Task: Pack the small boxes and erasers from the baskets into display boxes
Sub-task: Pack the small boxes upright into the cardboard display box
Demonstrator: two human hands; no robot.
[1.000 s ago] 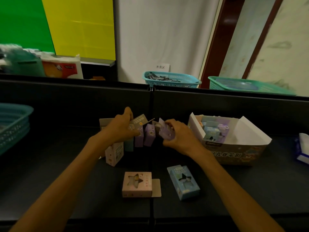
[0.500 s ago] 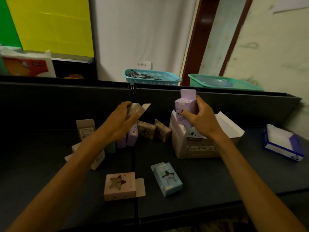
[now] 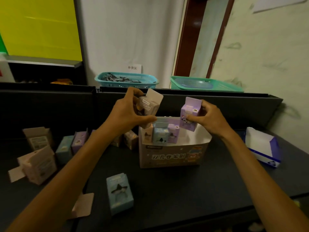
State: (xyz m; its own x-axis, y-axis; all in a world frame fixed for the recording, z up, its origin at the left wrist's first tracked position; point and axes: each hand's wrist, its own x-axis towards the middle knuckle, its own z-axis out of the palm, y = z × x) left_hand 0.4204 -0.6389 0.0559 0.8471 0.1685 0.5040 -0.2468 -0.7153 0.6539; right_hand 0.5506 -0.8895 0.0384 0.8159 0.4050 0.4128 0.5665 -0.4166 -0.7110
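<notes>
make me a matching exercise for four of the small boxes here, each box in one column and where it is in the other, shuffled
Things:
1. purple small box
2. tan small box
3. light blue small box with the star window
4. blue small box in the display box

Places:
A. lying flat on the black table, nearest the camera
B. held in the left hand
C. standing upright inside the display box
D. held in the right hand above the display box

Pairs: 1-D, 2-B, 3-A, 4-C
</notes>
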